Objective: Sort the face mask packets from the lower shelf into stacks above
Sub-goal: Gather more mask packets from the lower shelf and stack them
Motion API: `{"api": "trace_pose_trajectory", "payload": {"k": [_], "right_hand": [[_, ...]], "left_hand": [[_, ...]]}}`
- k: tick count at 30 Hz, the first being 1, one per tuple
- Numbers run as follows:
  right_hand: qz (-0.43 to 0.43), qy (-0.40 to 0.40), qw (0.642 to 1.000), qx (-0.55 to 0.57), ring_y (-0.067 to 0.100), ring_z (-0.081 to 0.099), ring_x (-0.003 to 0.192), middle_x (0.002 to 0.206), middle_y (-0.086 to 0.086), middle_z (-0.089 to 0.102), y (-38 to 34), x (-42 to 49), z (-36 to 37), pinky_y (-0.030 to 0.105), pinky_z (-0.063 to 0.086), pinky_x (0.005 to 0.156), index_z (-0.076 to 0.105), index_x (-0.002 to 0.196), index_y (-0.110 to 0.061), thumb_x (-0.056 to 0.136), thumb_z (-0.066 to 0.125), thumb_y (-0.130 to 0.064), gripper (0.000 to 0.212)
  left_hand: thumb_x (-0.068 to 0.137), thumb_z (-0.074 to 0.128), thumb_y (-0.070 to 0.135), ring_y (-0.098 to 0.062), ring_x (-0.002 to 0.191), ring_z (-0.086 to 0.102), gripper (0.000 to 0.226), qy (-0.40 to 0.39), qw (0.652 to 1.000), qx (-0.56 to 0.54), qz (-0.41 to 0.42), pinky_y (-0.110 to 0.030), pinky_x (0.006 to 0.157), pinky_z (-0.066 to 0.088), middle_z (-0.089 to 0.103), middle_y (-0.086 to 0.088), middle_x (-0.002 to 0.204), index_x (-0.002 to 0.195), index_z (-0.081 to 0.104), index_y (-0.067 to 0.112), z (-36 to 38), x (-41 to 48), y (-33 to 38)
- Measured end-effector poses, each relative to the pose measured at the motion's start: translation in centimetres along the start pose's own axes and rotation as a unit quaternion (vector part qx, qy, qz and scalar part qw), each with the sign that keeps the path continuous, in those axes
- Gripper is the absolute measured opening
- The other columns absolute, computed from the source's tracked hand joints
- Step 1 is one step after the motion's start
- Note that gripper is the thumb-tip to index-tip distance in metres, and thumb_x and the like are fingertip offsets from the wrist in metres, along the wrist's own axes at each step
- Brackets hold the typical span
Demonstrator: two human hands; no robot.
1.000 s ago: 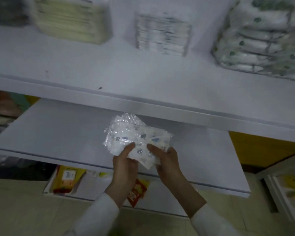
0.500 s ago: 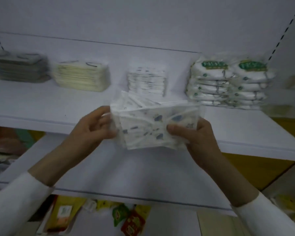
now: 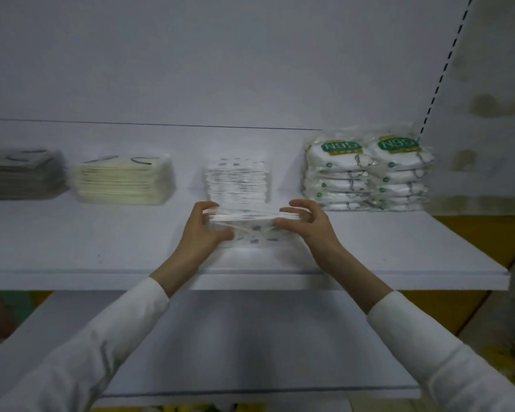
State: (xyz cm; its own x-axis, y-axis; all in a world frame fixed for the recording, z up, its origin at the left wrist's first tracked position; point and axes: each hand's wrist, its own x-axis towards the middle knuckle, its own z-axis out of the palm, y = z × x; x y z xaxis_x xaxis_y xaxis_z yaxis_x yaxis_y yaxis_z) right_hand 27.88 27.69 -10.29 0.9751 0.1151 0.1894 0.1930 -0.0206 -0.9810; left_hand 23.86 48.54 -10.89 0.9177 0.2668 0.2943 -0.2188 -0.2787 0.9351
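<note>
Blurry feed, so I can't count what's in the bundle of packets or tell if it's touching the shelf. It's flat, long side running left-right, just in front of the patterned stack. The left hand and right hand each grip an end, fingers curled.

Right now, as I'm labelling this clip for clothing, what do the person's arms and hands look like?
Both arms wear long plain white sleeves; the left sleeve and right sleeve are lightly creased and stop short of the wrists. The left hand and right hand are bare: no gloves, no ring or watch visible.
</note>
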Motion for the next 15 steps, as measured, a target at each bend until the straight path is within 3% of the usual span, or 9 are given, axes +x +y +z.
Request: {"api": "trace_pose_trajectory", "payload": {"k": [5, 9, 10, 13, 15], "right_hand": [[-0.001, 0.034, 0.998, 0.043, 0.016, 0.060, 0.103, 0.112, 0.003, 0.059, -1.0, 1.4, 1.7, 0.022, 0.052, 0.078, 0.054, 0.113, -0.017, 0.074, 0.079, -0.016, 0.046], [0.017, 0.025, 0.999, -0.013, 0.010, 0.053, 0.071, 0.083, -0.002, 0.053, 0.4, 1.8, 1.8, 0.020, 0.042, 0.062, 0.051, 0.087, -0.021, 0.078, 0.077, -0.022, 0.027], [0.026, 0.025, 0.999, -0.026, 0.012, 0.054, 0.074, 0.083, -0.002, 0.053, 1.1, 1.9, 1.7, 0.022, 0.043, 0.065, 0.051, 0.087, -0.020, 0.080, 0.074, -0.022, 0.024], [0.041, 0.000, 0.996, -0.077, 0.021, 0.058, 0.105, 0.113, 0.003, 0.060, 2.3, 2.0, 1.6, 0.035, 0.048, 0.092, 0.052, 0.116, -0.015, 0.088, 0.060, -0.017, 0.029], [0.020, -0.014, 0.987, -0.161, 0.018, 0.056, 0.101, 0.111, 0.001, 0.059, 2.5, 2.0, 1.0, 0.032, 0.045, 0.087, 0.050, 0.117, -0.013, 0.091, 0.049, -0.014, 0.026]], "left_hand": [[0.077, 0.068, -0.001, -0.014, 0.091, 0.055, 0.048, 0.050, 0.997, -0.052, -0.042, -0.018, 0.072, 0.044, 0.055, -0.002, 0.105, 0.116, 0.043, 0.013, 0.9, 2.1, 0.7], [0.077, 0.062, 0.004, -0.023, 0.097, 0.058, 0.036, 0.026, 0.996, 0.000, -0.086, -0.032, 0.079, 0.047, 0.061, -0.004, 0.103, 0.111, 0.051, 0.009, 0.6, 2.4, -0.5], [0.077, 0.060, 0.006, -0.023, 0.101, 0.058, 0.041, 0.014, 0.996, 0.001, -0.088, -0.036, 0.085, 0.048, 0.062, -0.005, 0.110, 0.116, 0.052, 0.009, 0.6, 2.2, -0.8], [0.077, 0.051, 0.016, -0.025, 0.106, 0.058, 0.043, -0.002, 0.995, 0.032, -0.091, -0.045, 0.095, 0.047, 0.061, -0.006, 0.117, 0.120, 0.052, 0.012, 0.8, 2.2, -1.2], [0.090, 0.041, 0.016, -0.027, 0.105, 0.055, 0.029, -0.010, 0.988, 0.122, -0.091, -0.043, 0.095, 0.045, 0.058, -0.004, 0.113, 0.116, 0.052, 0.009, 0.9, 2.5, -1.6]]}}
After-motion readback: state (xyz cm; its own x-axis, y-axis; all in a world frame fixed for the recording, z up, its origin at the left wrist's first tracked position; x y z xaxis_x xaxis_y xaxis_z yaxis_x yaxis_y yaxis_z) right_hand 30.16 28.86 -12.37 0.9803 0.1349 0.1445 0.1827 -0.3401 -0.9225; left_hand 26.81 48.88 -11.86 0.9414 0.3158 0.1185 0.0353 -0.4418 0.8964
